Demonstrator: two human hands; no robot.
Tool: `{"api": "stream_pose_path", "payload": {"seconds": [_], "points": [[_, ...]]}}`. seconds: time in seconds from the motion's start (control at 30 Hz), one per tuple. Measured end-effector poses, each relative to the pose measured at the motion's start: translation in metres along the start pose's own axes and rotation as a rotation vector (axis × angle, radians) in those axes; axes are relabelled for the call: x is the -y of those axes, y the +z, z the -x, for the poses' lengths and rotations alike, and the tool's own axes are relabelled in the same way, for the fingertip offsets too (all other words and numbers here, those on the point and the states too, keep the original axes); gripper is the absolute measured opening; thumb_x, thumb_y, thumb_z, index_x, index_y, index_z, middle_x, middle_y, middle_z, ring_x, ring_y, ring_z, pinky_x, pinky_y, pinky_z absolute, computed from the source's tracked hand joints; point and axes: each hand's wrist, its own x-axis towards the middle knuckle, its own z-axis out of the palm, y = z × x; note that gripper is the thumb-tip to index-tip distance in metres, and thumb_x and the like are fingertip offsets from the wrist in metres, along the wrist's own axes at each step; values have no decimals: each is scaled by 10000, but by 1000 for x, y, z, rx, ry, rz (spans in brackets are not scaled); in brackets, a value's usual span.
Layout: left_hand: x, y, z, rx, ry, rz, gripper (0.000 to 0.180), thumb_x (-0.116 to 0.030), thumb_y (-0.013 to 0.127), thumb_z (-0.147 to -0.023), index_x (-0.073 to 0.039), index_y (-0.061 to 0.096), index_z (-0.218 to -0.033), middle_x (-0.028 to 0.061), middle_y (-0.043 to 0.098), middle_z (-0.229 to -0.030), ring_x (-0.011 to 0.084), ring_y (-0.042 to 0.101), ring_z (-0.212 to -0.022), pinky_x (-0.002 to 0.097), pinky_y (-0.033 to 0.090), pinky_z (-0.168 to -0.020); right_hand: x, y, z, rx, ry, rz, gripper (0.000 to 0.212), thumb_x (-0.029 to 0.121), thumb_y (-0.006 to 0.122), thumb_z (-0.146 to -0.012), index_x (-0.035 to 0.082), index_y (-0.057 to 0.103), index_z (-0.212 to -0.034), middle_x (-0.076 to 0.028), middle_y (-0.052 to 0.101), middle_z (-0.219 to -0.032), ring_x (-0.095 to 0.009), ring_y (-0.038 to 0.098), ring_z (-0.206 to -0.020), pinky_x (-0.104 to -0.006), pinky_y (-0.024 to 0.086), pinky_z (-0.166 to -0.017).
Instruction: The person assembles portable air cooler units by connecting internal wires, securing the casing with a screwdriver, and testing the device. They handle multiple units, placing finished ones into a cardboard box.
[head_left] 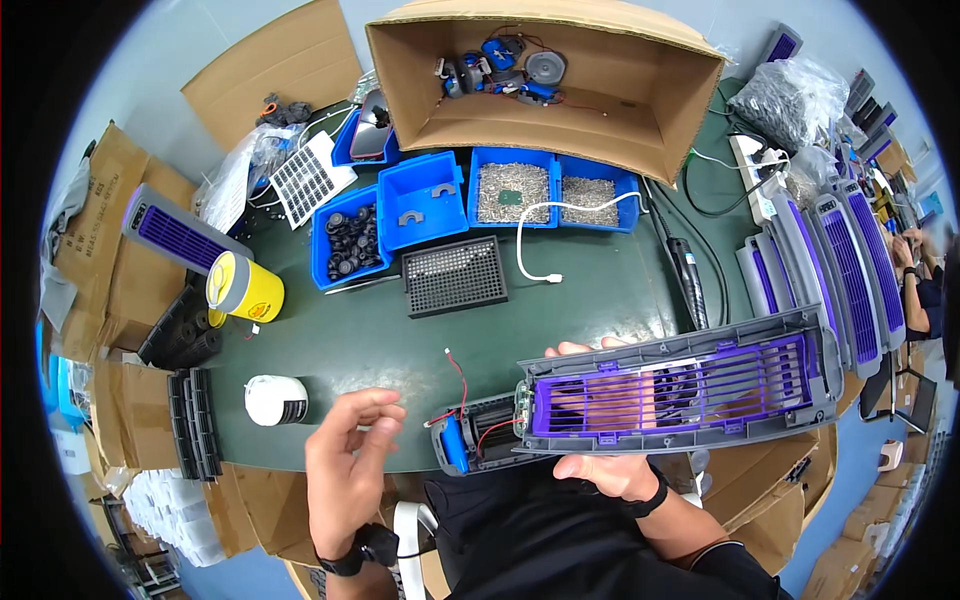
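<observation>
My right hand (612, 474) supports a long grey fan housing with a purple grille (740, 378) from beneath. Its thumb is at the near edge, its fingertips show past the far edge, and the palm is visible through the slats. A small circuit board (523, 405) sits at the housing's left end. Partly covered by that end is a dark grey casing (495, 412) with a blue battery cell (455, 444) and red wires, one ending in a white plug. To the left of the casing, my left hand (350, 450) is raised with loosely bent fingers, apart from the thumb and holding nothing.
A white round roll (276, 400) and a yellow cup (246, 287) stand at left. Behind are blue bins (422, 200) of small parts, a black perforated tray (455, 278) and a cardboard box (560, 125). An electric screwdriver (688, 280) and more purple-grilled housings (850, 270) are at right.
</observation>
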Motion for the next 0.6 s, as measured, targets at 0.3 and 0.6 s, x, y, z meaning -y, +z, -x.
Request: {"api": "stream_pose_path", "payload": {"seconds": [0.3, 0.6], "points": [[24, 14, 1, 67, -8, -26, 298, 77, 799, -823, 25, 716, -1104, 58, 740, -980, 110, 670, -880, 280, 552, -830, 12, 4, -4, 121, 20, 196, 1233, 222, 983, -723, 21, 126, -1587, -265, 407, -1564, -386, 450, -1466, -532, 405, -1189], [1, 43, -9, 118, 173, 23, 227, 59, 799, -827, -8, 767, -1042, 83, 733, -927, 139, 670, -828, 293, 542, -778, 3, 7, 0, 112, 2, 186, 1215, 267, 980, -732, -2, 145, -1573, -260, 435, -1544, -382, 453, -1460, -527, 361, -1208]]}}
